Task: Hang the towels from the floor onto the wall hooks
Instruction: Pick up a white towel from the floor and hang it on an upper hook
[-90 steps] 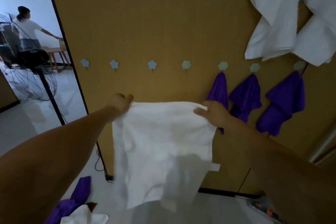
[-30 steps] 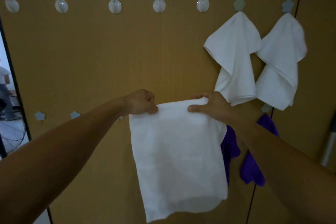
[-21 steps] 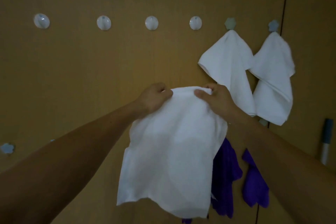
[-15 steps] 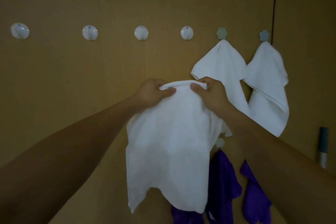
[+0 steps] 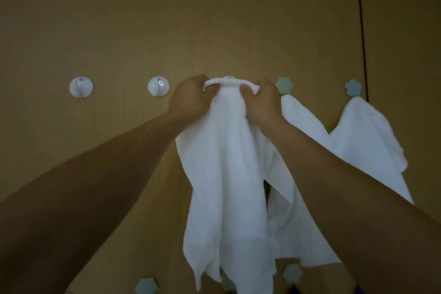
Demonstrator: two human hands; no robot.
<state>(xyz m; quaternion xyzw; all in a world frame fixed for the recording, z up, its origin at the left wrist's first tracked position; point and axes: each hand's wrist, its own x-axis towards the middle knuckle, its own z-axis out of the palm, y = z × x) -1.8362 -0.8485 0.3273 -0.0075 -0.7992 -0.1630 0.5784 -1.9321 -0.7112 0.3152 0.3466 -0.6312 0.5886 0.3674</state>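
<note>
Towel [image 5: 229, 162] raised since the previous frame, top edge now at a round white hook [image 5: 229, 78]; left hand [image 5: 191, 100] and right hand [image 5: 261, 102] pinch that edge, closer together.

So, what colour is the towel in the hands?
A plain white towel, clearest in the head view.

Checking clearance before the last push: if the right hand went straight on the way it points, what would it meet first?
Probably the wooden wall just beside the round white hook, where the right hand holds the bunched edge of the white towel. Depth is unclear, so the gap cannot be judged.
</note>
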